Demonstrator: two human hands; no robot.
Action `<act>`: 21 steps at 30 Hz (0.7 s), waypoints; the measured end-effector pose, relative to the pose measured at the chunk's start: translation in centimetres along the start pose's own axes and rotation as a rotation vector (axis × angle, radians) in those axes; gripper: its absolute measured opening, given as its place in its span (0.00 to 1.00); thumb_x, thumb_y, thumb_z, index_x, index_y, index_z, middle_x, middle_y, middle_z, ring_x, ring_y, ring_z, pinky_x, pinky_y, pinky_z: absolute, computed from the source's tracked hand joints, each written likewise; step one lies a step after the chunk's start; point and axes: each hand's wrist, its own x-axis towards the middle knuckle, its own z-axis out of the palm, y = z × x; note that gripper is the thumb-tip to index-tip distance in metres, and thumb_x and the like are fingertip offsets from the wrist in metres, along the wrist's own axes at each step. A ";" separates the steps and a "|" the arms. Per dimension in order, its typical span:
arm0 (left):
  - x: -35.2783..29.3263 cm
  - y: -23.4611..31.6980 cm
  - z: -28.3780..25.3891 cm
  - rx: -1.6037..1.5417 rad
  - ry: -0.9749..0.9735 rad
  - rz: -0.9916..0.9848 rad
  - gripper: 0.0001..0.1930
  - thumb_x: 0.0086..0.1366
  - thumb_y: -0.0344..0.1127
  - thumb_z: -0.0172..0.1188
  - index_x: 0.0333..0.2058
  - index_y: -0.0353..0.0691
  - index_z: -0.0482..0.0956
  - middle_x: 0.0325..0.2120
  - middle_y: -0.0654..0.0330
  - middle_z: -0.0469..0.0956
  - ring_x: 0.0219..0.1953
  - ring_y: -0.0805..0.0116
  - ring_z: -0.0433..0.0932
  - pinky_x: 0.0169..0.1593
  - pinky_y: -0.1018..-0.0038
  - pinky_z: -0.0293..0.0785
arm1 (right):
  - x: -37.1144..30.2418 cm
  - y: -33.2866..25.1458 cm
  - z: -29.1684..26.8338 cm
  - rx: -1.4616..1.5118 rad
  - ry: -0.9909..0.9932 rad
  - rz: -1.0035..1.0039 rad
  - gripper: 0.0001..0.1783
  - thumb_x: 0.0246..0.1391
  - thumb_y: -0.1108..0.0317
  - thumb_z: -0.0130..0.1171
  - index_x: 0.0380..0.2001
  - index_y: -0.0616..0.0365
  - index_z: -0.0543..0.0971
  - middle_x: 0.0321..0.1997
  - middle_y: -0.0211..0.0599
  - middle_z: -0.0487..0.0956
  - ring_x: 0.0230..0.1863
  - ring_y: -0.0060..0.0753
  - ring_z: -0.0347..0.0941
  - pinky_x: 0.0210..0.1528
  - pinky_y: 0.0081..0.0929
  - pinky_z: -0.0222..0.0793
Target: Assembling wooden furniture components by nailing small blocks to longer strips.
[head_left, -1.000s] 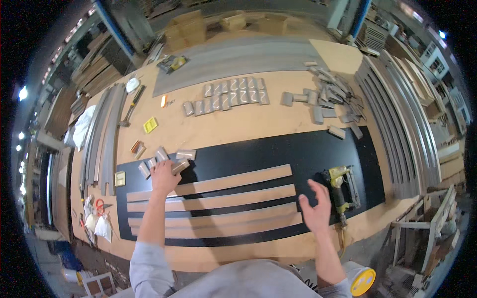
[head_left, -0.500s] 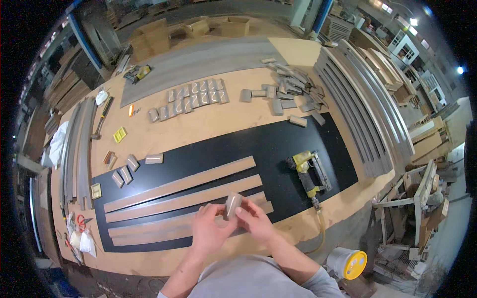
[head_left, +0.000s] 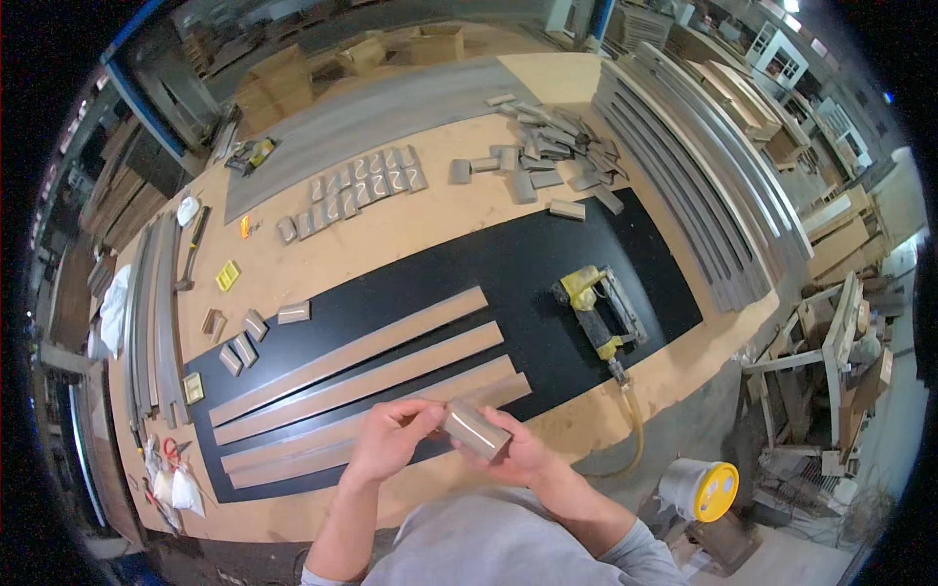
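Observation:
A short grey-brown wooden block point(head_left: 477, 431) is held up in front of me, tilted, with a pale shiny line along its upper face. My right hand point(head_left: 525, 453) is closed round its right end. My left hand point(head_left: 389, 439) has thumb and finger pinched at its left end. Below and beyond the hands, several long wooden strips point(head_left: 362, 383) lie side by side on a black panel point(head_left: 528, 244). To their right a yellow-and-black air nailer point(head_left: 591, 308) rests on the panel, its hose attached. A few similar short blocks point(head_left: 293, 312) lie near the panel's left edge.
Rows of short blocks with glossy squiggles point(head_left: 366, 186) and a loose heap of blocks point(head_left: 552, 146) occupy the far table. Long grey boards point(head_left: 684, 186) are stacked at right. A hammer point(head_left: 192, 249) and scissors point(head_left: 174, 449) lie left. A yellow-lidded bucket point(head_left: 699, 488) stands at lower right.
The block has turned from roughly upright to slanting, showing its face with the shiny line. My right hand has turned with it, while my left hand has shifted slightly left. The view has shifted a little.

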 end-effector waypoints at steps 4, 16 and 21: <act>-0.1 -0.6 0.1 -0.083 -0.014 0.002 0.10 0.72 0.34 0.64 0.42 0.31 0.87 0.34 0.61 0.85 0.35 0.75 0.81 0.42 0.76 0.78 | -0.4 0.4 1.2 -0.032 -0.021 -0.035 0.29 0.71 0.46 0.52 0.66 0.51 0.69 0.48 0.38 0.79 0.39 0.26 0.75 0.36 0.25 0.71; -0.3 -0.9 0.2 0.032 0.039 -0.030 0.08 0.71 0.32 0.65 0.37 0.32 0.84 0.30 0.60 0.83 0.31 0.73 0.80 0.37 0.75 0.78 | -0.4 1.5 1.5 -0.136 0.102 -0.051 0.30 0.70 0.43 0.52 0.65 0.50 0.71 0.48 0.34 0.80 0.37 0.22 0.76 0.34 0.24 0.72; -1.6 -2.5 -1.1 -0.390 -0.159 -0.020 0.24 0.68 0.25 0.66 0.61 0.34 0.75 0.45 0.60 0.80 0.46 0.70 0.81 0.50 0.74 0.79 | -0.7 0.7 2.2 -0.013 0.228 0.012 0.30 0.72 0.42 0.50 0.66 0.49 0.71 0.46 0.35 0.81 0.34 0.22 0.76 0.32 0.23 0.71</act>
